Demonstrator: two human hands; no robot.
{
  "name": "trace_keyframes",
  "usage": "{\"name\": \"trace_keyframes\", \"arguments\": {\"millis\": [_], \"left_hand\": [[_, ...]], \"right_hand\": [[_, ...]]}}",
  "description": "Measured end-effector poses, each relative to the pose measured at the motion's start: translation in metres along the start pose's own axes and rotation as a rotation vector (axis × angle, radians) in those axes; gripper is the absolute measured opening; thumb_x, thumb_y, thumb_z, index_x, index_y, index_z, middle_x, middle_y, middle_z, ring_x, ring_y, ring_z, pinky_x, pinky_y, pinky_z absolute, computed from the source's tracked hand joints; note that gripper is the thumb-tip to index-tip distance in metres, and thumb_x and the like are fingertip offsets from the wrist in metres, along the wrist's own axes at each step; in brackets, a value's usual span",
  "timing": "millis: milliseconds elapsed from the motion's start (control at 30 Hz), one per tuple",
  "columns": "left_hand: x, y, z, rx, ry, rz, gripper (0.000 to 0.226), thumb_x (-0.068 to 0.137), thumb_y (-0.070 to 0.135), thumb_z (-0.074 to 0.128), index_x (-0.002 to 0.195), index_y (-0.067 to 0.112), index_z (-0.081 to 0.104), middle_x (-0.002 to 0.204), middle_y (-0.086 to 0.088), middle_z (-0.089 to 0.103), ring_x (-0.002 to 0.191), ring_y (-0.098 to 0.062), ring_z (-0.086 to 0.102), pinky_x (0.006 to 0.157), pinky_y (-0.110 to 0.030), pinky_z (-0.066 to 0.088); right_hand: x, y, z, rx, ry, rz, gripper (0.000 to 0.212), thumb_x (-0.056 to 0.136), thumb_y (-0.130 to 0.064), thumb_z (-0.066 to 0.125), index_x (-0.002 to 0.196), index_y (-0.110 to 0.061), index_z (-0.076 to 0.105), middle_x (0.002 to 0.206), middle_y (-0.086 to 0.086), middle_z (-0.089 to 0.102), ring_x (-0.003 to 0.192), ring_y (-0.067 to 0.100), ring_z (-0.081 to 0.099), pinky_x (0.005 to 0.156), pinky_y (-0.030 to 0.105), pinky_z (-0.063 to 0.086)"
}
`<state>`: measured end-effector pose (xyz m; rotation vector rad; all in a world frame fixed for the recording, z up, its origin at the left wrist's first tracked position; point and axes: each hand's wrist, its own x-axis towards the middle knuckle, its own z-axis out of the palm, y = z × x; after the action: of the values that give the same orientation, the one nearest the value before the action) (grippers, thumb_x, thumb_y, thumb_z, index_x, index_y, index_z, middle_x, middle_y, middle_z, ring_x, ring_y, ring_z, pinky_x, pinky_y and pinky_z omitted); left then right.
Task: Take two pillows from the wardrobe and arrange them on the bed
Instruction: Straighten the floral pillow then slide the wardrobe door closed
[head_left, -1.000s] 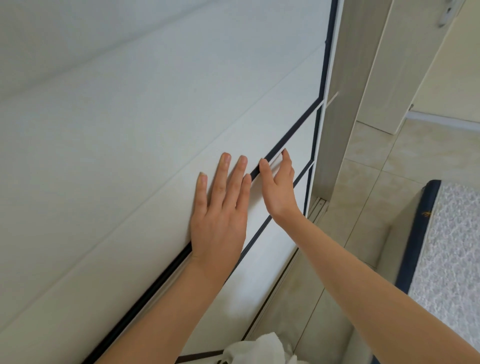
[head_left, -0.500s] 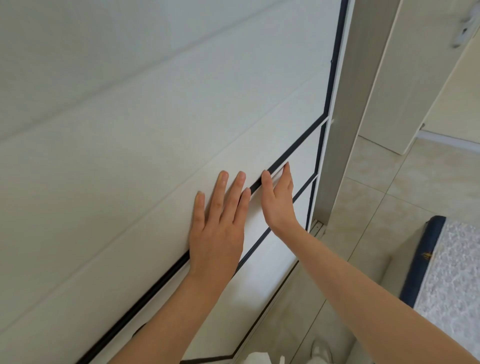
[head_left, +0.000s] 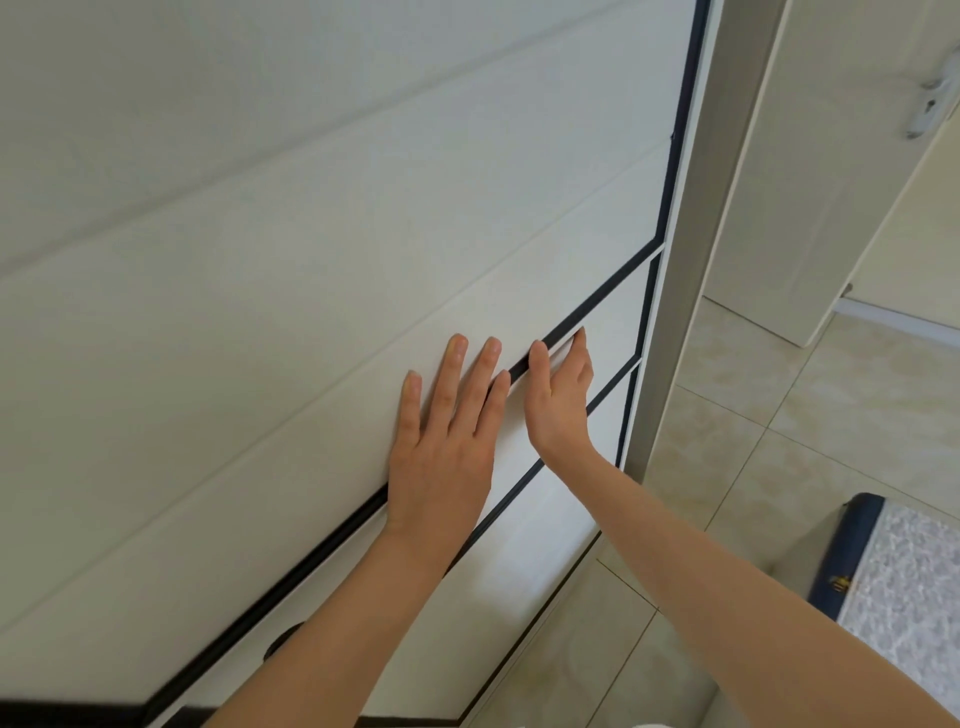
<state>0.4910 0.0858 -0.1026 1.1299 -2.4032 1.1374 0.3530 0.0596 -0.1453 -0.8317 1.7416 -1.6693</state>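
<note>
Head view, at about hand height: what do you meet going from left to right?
White wardrobe door → left hand flat on it → right hand at the dark edge strip → grey wardrobe frame post → tiled floor.

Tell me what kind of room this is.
Most likely a bedroom. Both hands, the left hand and right hand, press on a white sliding wardrobe door, a mattress corner shows at lower right, and the floor is tiled.
</note>
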Motion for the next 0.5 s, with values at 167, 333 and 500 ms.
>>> {"name": "trace_keyframes", "arguments": {"millis": [167, 333, 500], "left_hand": [[0.034, 0.023, 0.008, -0.005, -0.001, 0.015, 0.066, 0.093, 0.011, 0.013, 0.158, 0.023, 0.023, 0.169, -0.004, 0.002, 0.151, -0.035, -0.015, 0.118, -0.057, -0.017], [0.063, 0.043, 0.016, -0.026, 0.014, 0.020, 0.066, 0.095, 0.009, 0.008, 0.158, 0.021, 0.023, 0.169, -0.005, 0.002, 0.151, -0.035, -0.015, 0.118, -0.056, -0.017], [0.087, 0.058, 0.021, -0.043, 0.025, 0.026, 0.066, 0.095, 0.008, 0.005, 0.157, 0.020, 0.024, 0.169, -0.005, 0.002, 0.150, -0.035, -0.014, 0.118, -0.056, -0.017]], "right_hand": [[0.036, 0.002, -0.020, -0.001, 0.023, -0.003, 0.075, 0.091, -0.063, 0.030, 0.152, -0.030, 0.001, 0.161, 0.001, -0.002, 0.146, 0.018, 0.007, 0.104, 0.027, 0.012], [0.067, 0.003, -0.036, 0.005, 0.045, -0.009, 0.074, 0.092, -0.062, 0.030, 0.152, -0.029, 0.003, 0.161, 0.002, 0.001, 0.145, 0.016, 0.008, 0.103, 0.025, 0.012], [0.092, 0.005, -0.050, 0.012, 0.049, -0.012, 0.074, 0.092, -0.062, 0.029, 0.153, -0.028, 0.004, 0.161, 0.003, 0.002, 0.146, 0.016, 0.007, 0.102, 0.025, 0.011]]}}
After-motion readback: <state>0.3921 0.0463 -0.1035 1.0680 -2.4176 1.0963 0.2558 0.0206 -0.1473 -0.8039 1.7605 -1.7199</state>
